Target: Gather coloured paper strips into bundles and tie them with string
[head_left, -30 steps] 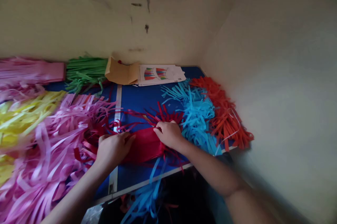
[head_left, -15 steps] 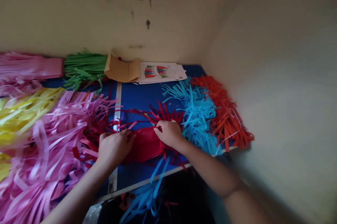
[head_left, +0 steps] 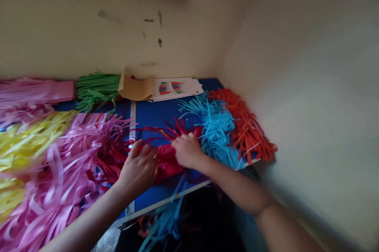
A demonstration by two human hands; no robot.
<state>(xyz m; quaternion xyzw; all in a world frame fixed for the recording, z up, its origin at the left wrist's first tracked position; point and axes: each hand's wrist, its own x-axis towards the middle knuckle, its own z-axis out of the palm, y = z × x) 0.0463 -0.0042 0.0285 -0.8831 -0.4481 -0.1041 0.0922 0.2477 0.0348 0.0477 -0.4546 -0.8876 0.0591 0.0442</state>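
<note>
Red fringed material [head_left: 168,162] lies on the blue table near its front edge, its thin strips spreading at both ends. My left hand [head_left: 141,162] rests at the left end of the red piece, fingers apart and palm down. At the right end my right hand [head_left: 186,150] has its fingers curled onto the red material, pinching it. Pink fringe [head_left: 74,145] lies left of my left hand. Light blue fringe [head_left: 217,126] is just beyond my right hand.
Yellow fringe [head_left: 32,137], a pink bundle [head_left: 59,90] and green fringe [head_left: 97,88] lie left. Brown cardboard [head_left: 136,87] and printed sheets [head_left: 179,88] are by the wall. Orange fringe [head_left: 248,126] lies right; blue strips [head_left: 166,220] hang at the front edge.
My left hand has opened from its grip and moved slightly right over the red piece. My right hand stays on it. The view has tilted up a little.
</note>
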